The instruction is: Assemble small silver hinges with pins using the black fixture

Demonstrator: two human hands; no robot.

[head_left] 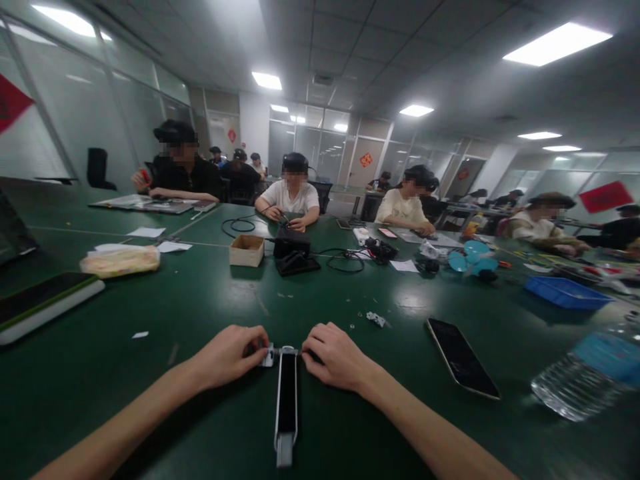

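Note:
A long narrow piece [287,400], black with pale edges and a grey block at its near end, lies on the green table. My left hand [233,357] is beside its far end, thumb and fingers pinched on a small silvery metal piece [268,356]. On the other side, my right hand [334,357] is closed with its fingertips at the far end of the long piece. Whatever lies between those fingertips is too small to name. A thin rod seems to run crosswise there between both hands.
To the right lie a phone [463,357], a water bottle [583,367] and a blue tray [567,292]. Small metal bits [376,319] sit beyond my right hand. A cardboard box [247,251] and cables stand farther off. Several people work around the table.

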